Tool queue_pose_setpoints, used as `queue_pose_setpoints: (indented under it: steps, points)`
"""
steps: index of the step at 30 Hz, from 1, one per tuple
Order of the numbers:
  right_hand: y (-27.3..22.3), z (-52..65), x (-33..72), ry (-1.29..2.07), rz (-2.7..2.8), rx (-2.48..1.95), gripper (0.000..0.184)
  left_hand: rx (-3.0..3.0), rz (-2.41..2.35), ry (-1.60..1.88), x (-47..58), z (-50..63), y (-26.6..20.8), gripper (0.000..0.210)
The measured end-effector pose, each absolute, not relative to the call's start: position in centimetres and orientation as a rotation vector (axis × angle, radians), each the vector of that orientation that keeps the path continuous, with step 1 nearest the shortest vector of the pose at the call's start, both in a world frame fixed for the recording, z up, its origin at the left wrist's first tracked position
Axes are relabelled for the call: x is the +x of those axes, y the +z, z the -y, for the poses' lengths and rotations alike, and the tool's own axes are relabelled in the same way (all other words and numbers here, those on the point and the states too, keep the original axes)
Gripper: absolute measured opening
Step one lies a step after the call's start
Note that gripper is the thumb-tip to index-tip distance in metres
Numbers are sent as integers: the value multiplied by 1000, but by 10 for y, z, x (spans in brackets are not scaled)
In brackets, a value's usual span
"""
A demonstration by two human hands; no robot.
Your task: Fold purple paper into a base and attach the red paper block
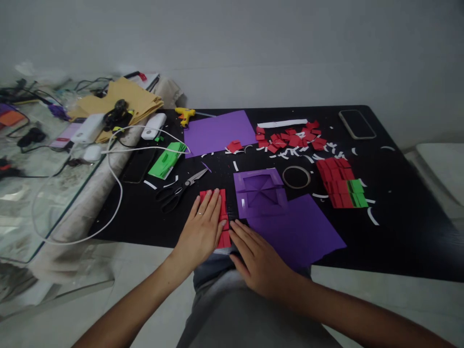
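Note:
My left hand [203,224] lies flat with straight fingers over a red folded paper strip [225,238] near the front edge of the black table. Part of the strip is hidden under the palm. Just right of it, my right hand [259,256] rests with its fingers stretched out, the fingertips beside the strip; whether they touch it I cannot tell. Beyond that hand sit a purple folded paper frame [261,193] and a purple sheet [300,232]. Black-handled scissors [181,191], partly opened, lie beyond my left hand.
A joined red and green paper piece [339,183], a tape ring [296,177], red paper bits [290,139] and white scraps lie to the right. A phone [357,124] rests far right. Green paper [167,159], a yellow glue gun [185,116] and a looped white cable [121,193] are leftward.

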State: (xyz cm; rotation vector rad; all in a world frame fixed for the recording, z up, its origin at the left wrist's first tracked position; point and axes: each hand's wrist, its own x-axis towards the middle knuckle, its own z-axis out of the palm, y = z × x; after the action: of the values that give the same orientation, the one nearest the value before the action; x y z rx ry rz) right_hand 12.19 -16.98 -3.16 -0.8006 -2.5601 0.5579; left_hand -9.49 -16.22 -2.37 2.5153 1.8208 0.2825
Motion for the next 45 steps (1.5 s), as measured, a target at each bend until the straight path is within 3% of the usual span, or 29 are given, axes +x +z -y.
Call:
queue_pose_setpoints:
  steps: [6,12,14,18,22,31,34,40,45]
  points:
    - [-19,128,138,547,2417,-913,45,2392,-1825,389,-80,170,-28,70]
    - [1,58,151,560,2562,-893,43,2424,-1704,350,-83,184,-36,136]
    - [0,43,150,554,2646,-819,44,2440,-1694,309,-85,189,-37,144]
    - [-15,33,146,513,2772,-750,44,2444,-1705,212,-89,203,-37,125]
    - [-28,41,144,469,2810,-755,46,2415,-1697,215,-92,213,-36,121]
    - [-11,57,139,604,2646,-808,49,2195,-1607,521,-99,213,-19,86]
    - [-1,82,127,873,2334,-913,43,2092,-1625,645,-97,214,-20,78]
    - [-4,126,79,2240,1219,-1087,49,2017,-1623,793,-84,223,-32,75]
    - [-6,138,58,2276,1003,-1006,57,2048,-1726,825,-75,227,-38,83]
